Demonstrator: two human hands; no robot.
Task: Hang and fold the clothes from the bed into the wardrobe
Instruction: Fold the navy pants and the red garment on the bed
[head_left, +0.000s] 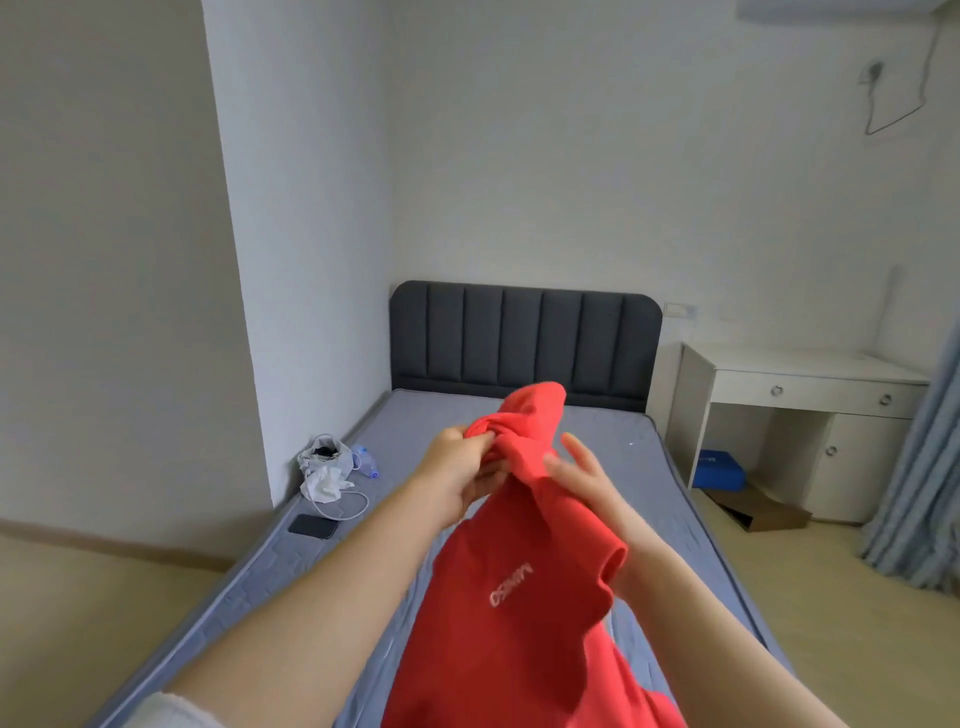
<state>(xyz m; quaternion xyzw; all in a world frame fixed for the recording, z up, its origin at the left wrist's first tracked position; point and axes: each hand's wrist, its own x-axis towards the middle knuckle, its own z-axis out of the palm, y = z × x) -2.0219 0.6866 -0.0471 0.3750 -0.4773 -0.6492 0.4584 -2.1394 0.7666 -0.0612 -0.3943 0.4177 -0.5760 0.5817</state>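
A red garment (498, 613) with small white lettering hangs in front of me above the grey bed (613, 457). My left hand (457, 478) grips a bunched part of the cloth near its top, fingers curled into the fabric. My right hand (587, 478) sits just right of that bunch; its fingers are straight and its thumb touches the cloth. A fold of the garment drapes over my right wrist. The lower part of the garment runs out of the frame at the bottom. No wardrobe is in view.
A dark padded headboard (524, 343) stands at the far end. On the bed's left edge lie a black phone (313, 526), a white cable and a bag with cloth (324, 467). A white desk (800, 415) and a curtain (919, 493) stand on the right.
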